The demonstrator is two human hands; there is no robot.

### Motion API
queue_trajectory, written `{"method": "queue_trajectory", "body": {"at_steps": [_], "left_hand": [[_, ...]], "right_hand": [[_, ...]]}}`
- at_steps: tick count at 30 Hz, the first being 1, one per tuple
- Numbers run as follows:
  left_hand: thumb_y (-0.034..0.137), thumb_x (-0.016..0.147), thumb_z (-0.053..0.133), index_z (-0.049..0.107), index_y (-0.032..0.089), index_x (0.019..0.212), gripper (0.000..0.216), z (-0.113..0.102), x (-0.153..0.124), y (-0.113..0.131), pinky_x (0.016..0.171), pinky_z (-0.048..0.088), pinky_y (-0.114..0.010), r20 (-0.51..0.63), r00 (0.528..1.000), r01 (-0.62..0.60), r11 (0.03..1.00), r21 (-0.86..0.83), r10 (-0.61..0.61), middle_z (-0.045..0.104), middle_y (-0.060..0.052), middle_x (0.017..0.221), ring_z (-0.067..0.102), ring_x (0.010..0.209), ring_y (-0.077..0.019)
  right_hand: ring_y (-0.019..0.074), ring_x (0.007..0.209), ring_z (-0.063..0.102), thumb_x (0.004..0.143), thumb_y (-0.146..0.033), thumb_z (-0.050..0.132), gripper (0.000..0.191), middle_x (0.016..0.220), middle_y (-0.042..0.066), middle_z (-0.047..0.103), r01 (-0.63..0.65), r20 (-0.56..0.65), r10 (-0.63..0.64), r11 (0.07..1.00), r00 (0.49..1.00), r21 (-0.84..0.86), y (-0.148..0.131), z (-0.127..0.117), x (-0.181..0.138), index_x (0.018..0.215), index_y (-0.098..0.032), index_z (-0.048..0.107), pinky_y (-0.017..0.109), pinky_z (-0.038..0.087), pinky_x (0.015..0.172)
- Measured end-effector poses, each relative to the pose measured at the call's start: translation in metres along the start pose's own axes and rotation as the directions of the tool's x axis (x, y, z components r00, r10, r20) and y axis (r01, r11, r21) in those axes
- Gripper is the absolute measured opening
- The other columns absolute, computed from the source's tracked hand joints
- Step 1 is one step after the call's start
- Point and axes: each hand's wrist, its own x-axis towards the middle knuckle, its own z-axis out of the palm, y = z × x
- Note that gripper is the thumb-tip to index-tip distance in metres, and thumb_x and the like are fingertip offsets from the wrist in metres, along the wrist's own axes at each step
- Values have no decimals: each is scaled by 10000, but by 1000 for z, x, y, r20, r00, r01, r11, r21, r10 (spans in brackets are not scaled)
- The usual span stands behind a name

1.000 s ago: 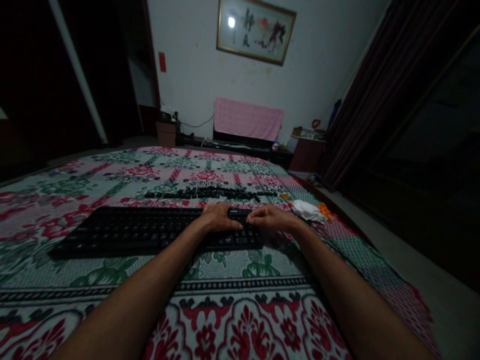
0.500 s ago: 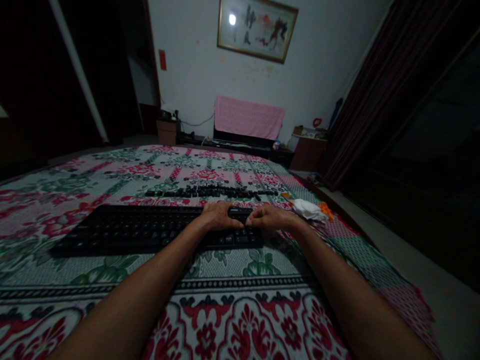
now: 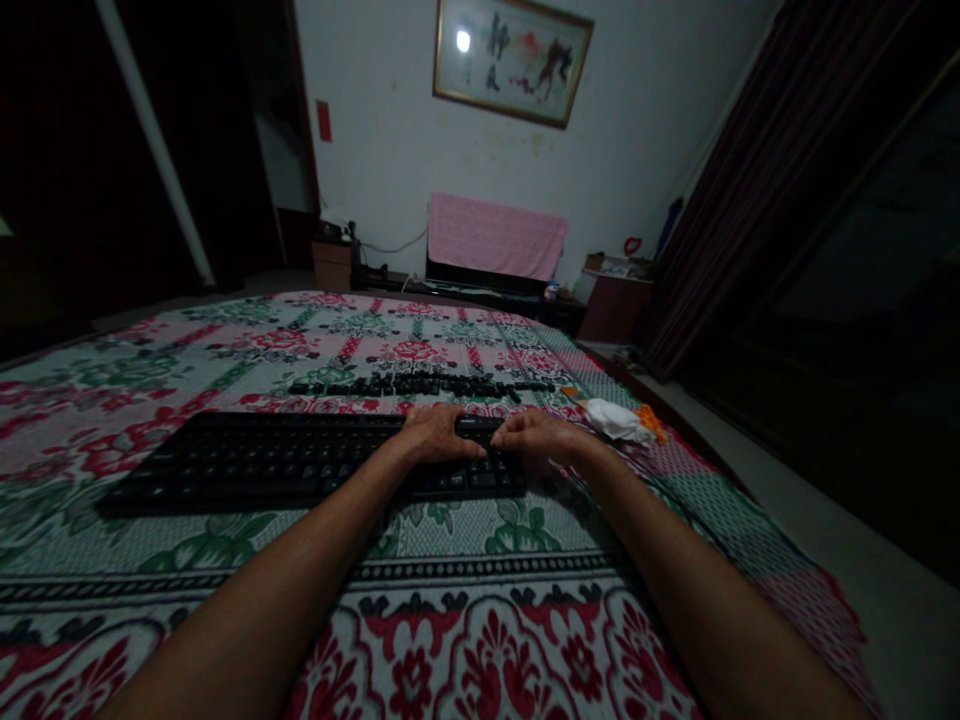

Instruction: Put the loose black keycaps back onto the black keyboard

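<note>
A black keyboard (image 3: 247,462) lies on the patterned bedspread, with some key positions looking bare. My left hand (image 3: 435,436) rests over its right part, fingers at the far edge and thumb stretched across the top, gripping it. Just right of that thumb, my right hand (image 3: 536,436) is closed in a pinch at the number-pad end. Whatever its fingertips hold, if anything, is too small and dark to make out. Behind the keyboard, a row of loose black keycaps (image 3: 427,384) is spread on the cloth.
Right of the keycaps lie a crumpled white tissue (image 3: 616,418) and an orange item (image 3: 651,422). A dark cable (image 3: 686,515) runs along the right side of the bedspread (image 3: 457,545). At the far wall, a pink towel (image 3: 496,236) covers a screen.
Both hands stay almost in place at the keyboard's right end. The view has shifted very slightly; nothing else visibly differs.
</note>
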Motion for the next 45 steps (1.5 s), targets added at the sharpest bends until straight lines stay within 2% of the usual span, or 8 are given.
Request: {"method": "queue_trajectory", "body": {"at_steps": [12, 17, 21, 25, 29, 35, 41, 45], "left_hand": [[710, 520, 472, 418, 254, 1199, 820, 0, 0, 0, 926, 311, -356, -2, 1000, 0, 1000, 19, 0, 498, -50, 1199, 439, 1095, -253], [706, 522, 473, 424, 260, 1197, 810, 1, 0, 0, 914, 321, -355, -14, 1000, 5, 1000, 20, -5, 509, -48, 1184, 450, 1082, -260], [707, 509, 484, 419, 255, 1205, 832, 2, 0, -1, 912, 326, -351, -24, 1000, 12, 1000, 12, -12, 507, -52, 1188, 445, 1088, -263], [696, 528, 482, 431, 263, 1194, 796, 2, 0, -1, 909, 326, -354, -32, 999, -6, 1000, 10, 6, 518, -46, 1176, 460, 1070, -257], [681, 536, 493, 422, 257, 1204, 795, 2, 2, -1, 902, 334, -347, -22, 1000, -10, 1000, 8, 10, 515, -46, 1180, 455, 1078, -251], [692, 519, 497, 412, 244, 1219, 835, 4, 3, -3, 903, 337, -339, -21, 1000, 4, 1000, 1, -4, 491, -54, 1210, 449, 1086, -258], [688, 531, 491, 411, 246, 1220, 823, 2, 1, -2, 919, 323, -329, -12, 1000, 2, 1000, 3, -2, 480, -51, 1224, 449, 1090, -247], [677, 544, 489, 420, 238, 1213, 803, 0, -1, 0, 924, 318, -325, -3, 1000, 1, 1000, 9, -1, 484, -56, 1219, 451, 1089, -237]], "right_hand": [[43, 378, 382, 673, -438, 536, 329, 460, -43, 473, 20, 1, -20, 990, 1000, -139, -1, 0, -2, 727, -119, 598, 157, 282, 368], [38, 387, 372, 667, -439, 547, 332, 464, -50, 465, 68, -2, -68, 990, 998, -121, 4, -1, -1, 734, -118, 600, 156, 278, 380], [41, 402, 389, 656, -438, 561, 333, 496, -42, 496, 57, 25, -55, 995, 998, -81, 5, -3, 0, 740, -119, 600, 161, 300, 393], [46, 388, 390, 664, -431, 554, 321, 473, -45, 486, 40, 35, -36, 992, 999, -121, -3, -3, -3, 734, -122, 602, 166, 298, 383], [44, 359, 374, 670, -400, 554, 285, 431, -56, 441, -5, 21, 9, 989, 1000, -150, -10, -2, -5, 716, -123, 597, 167, 284, 366], [36, 391, 375, 672, -394, 556, 276, 466, -61, 457, 77, 1, -77, 993, 997, -90, 3, 0, -2, 746, -133, 603, 162, 301, 391], [37, 379, 389, 670, -345, 559, 228, 460, -63, 432, 53, -53, -57, 996, 997, -70, 5, 2, -3, 738, -129, 586, 156, 303, 380], [39, 386, 397, 687, -344, 536, 230, 474, -53, 448, 83, 8, -83, 991, 997, -105, 1, 0, -3, 720, -121, 578, 150, 298, 374]]}}
